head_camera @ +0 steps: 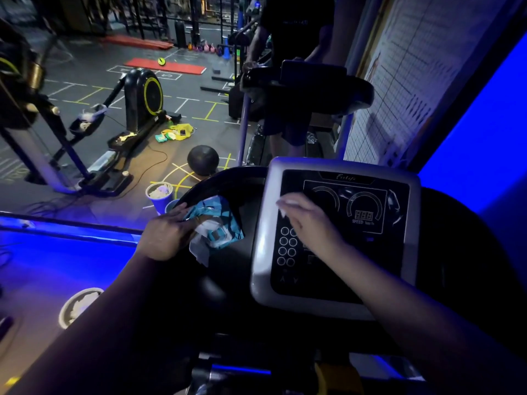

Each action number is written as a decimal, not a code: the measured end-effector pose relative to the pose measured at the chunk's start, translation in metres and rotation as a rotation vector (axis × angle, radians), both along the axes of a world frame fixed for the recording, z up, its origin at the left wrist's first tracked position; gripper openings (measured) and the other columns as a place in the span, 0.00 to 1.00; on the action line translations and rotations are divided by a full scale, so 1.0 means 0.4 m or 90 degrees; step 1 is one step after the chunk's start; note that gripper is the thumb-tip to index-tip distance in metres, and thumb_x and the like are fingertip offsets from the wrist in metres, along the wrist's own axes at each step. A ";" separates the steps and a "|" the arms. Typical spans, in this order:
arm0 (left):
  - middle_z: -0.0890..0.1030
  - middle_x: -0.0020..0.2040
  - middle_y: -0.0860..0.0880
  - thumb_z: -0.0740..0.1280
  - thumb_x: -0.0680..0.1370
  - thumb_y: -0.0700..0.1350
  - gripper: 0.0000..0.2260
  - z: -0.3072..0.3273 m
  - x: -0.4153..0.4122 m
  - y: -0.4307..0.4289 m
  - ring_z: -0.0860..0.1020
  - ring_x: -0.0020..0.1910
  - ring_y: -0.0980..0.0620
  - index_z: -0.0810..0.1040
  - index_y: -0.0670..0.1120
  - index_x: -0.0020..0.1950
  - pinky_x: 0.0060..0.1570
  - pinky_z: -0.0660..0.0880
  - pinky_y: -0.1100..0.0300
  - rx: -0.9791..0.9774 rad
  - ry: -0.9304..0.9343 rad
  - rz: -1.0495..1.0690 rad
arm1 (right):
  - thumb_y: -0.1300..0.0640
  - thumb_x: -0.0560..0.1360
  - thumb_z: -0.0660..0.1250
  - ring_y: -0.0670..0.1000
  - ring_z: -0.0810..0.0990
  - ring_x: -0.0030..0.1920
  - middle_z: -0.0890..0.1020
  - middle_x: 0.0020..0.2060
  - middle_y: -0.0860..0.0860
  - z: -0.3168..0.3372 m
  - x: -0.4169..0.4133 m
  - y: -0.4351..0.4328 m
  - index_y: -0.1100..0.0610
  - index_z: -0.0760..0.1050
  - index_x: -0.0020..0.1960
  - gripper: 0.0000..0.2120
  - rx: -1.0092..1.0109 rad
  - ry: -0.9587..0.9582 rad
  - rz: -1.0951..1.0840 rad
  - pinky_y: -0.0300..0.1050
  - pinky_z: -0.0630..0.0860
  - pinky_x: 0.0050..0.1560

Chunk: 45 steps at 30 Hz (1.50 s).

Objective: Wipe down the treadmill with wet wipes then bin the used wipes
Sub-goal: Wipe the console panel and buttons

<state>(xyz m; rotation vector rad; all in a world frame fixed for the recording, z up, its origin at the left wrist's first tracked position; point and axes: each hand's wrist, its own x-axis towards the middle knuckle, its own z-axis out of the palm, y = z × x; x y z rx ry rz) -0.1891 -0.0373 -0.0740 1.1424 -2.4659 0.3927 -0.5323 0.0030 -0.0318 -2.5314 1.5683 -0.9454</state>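
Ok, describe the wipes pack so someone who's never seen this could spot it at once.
Find the treadmill console, a dark panel in a grey frame. Just left of it, the left hand holds the pack. It's the only teal thing there, crumpled, with a white wipe hanging out.

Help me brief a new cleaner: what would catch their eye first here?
The lit treadmill console, centre right, where the right hand presses a white wipe on the dark panel. Just left, the left hand grips a teal wipes pack, with a blue bin of crumpled white wipes on the floor beyond.
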 end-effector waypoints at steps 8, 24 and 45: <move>0.87 0.55 0.41 0.66 0.75 0.51 0.15 0.020 -0.052 0.060 0.84 0.56 0.34 0.88 0.52 0.56 0.31 0.82 0.48 0.077 0.104 0.116 | 0.75 0.71 0.70 0.49 0.82 0.49 0.83 0.53 0.55 0.062 -0.002 -0.010 0.63 0.84 0.55 0.15 0.048 -0.084 0.023 0.30 0.75 0.56; 0.82 0.37 0.42 0.69 0.80 0.60 0.19 0.084 -0.252 0.253 0.81 0.42 0.46 0.87 0.45 0.53 0.44 0.72 0.53 0.193 0.863 0.534 | 0.70 0.73 0.72 0.45 0.81 0.49 0.82 0.51 0.50 -0.003 -0.065 0.093 0.60 0.85 0.55 0.12 0.192 -0.046 0.149 0.29 0.74 0.53; 0.82 0.45 0.47 0.72 0.80 0.55 0.14 0.072 -0.544 0.504 0.76 0.46 0.52 0.86 0.44 0.51 0.48 0.73 0.55 0.079 1.414 0.467 | 0.68 0.75 0.71 0.56 0.83 0.51 0.85 0.51 0.55 0.044 -0.396 -0.003 0.63 0.83 0.55 0.10 -0.185 -0.122 -0.050 0.52 0.81 0.52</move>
